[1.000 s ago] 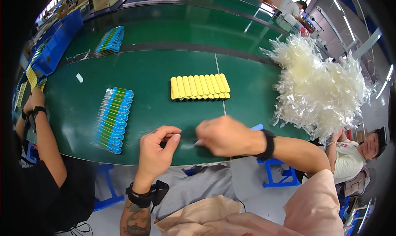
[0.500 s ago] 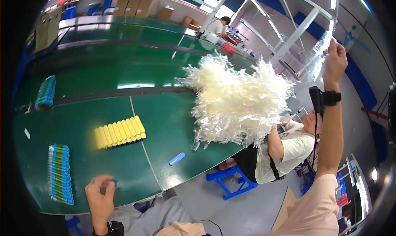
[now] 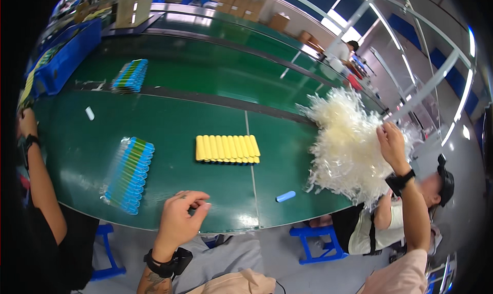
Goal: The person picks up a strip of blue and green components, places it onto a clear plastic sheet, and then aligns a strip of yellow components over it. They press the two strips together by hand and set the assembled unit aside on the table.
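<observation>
My left hand point(image 3: 185, 217) hovers at the table's front edge, empty, its fingers loosely curled and thumb apart. Ahead of it, a row of yellow round-ended pieces point(image 3: 226, 149), dark underneath, lies on the green table point(image 3: 205, 114). My right hand point(image 3: 393, 142) is at the big heap of crinkled clear plastic wrappers point(image 3: 344, 140), thumb and fingers drawn together; what they pinch blends into the heap. A single blue round-ended piece point(image 3: 286, 196) rests between the hands. To the left lies a clear-wrapped row of blue and green pieces point(image 3: 132, 176).
Another blue and green bundle point(image 3: 131, 76) and a small white piece point(image 3: 90, 113) lie farther left. A blue bin point(image 3: 72, 55) stands at the far left beside a co-worker's arm point(image 3: 46, 191). At right, another person point(image 3: 395, 212) sits by the heap, near a blue stool point(image 3: 319, 245).
My right hand has come down from high up, where it held clear plastic, to the heap. The view has swung left, bringing the blue bin and left co-worker in.
</observation>
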Tool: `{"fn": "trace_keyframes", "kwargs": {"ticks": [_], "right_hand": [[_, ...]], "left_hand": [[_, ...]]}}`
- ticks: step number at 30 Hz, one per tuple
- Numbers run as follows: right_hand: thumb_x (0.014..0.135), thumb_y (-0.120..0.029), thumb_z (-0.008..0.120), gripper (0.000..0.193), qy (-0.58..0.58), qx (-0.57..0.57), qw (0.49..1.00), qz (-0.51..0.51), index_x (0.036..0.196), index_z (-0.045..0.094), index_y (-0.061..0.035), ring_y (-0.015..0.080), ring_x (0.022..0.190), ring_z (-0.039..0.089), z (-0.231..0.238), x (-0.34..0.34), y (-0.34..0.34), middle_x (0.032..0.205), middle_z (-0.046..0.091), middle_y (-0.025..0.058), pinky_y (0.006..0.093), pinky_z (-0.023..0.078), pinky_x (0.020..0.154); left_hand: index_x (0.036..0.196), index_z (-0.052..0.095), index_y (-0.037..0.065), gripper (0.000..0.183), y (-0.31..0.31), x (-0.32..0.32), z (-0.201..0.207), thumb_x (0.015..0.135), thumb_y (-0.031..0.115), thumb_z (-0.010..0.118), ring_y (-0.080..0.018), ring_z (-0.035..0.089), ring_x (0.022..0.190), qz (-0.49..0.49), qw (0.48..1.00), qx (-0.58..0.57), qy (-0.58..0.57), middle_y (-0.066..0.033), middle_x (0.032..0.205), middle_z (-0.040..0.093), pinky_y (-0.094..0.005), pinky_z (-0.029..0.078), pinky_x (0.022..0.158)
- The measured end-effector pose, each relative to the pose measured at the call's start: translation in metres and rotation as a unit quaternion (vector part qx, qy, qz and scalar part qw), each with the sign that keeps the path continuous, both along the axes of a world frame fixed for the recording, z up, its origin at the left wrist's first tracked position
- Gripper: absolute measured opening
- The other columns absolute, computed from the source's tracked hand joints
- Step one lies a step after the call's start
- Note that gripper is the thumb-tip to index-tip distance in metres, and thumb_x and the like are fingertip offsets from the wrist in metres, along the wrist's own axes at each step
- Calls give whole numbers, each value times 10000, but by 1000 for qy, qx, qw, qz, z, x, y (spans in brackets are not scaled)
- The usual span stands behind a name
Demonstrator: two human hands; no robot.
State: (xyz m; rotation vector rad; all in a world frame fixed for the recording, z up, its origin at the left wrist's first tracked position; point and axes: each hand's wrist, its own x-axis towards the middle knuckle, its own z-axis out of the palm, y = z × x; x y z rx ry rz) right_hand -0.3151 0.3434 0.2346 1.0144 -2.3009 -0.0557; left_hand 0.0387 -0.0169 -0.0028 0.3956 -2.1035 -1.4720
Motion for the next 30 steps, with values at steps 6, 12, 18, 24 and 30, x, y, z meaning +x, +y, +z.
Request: {"fn": "trace_keyframes", "kwargs": {"ticks": [6, 12, 18, 24, 30], "right_hand": [[870, -190, 702, 211, 5, 119, 992, 50, 834, 626, 4, 337, 785, 616, 16, 65, -33, 805, 622, 153, 409, 465, 700], [838, -165, 744, 211, -49, -40, 996, 68, 884, 605, -13, 278, 561, 561, 21, 71, -58, 666, 587, 149, 371, 431, 553], [817, -38, 731, 182, -23, -120, 973, 195, 936, 593, -34, 90, 596, 478, 17, 49, -34, 670, 490, -9, 269, 364, 536], [977, -280, 684, 253, 120, -286, 950, -16, 1114, 650, -71, 46, 507, 431, 133, -17, 18, 627, 523, -59, 241, 315, 469], [910, -158, 667, 187, 308, 75, 945, -81, 1096, 646, -147, 295, 573, 615, 81, -54, 84, 699, 628, 95, 415, 458, 518]], "left_hand": [[965, 710, -8, 155, -3, 3, 1, 819, 41, 708, -209, 679, 735, -18, 1000, -23, -1, -112, 810, 703, -316, 539, 706], [946, 710, 7, 144, -5, 3, -1, 810, 53, 718, -225, 668, 736, -27, 998, -47, 9, -99, 795, 700, -330, 527, 699], [945, 702, 17, 152, -1, -3, 0, 802, 65, 725, -249, 658, 739, -21, 999, -39, 7, -98, 791, 697, -348, 517, 702], [958, 706, 46, 176, -4, 3, -3, 809, 129, 749, -296, 625, 740, -25, 999, -42, 16, -73, 800, 695, -391, 489, 713], [948, 705, 49, 184, -4, 4, -6, 791, 127, 761, -286, 620, 736, -22, 998, -62, 12, -64, 798, 693, -390, 481, 711]]}}
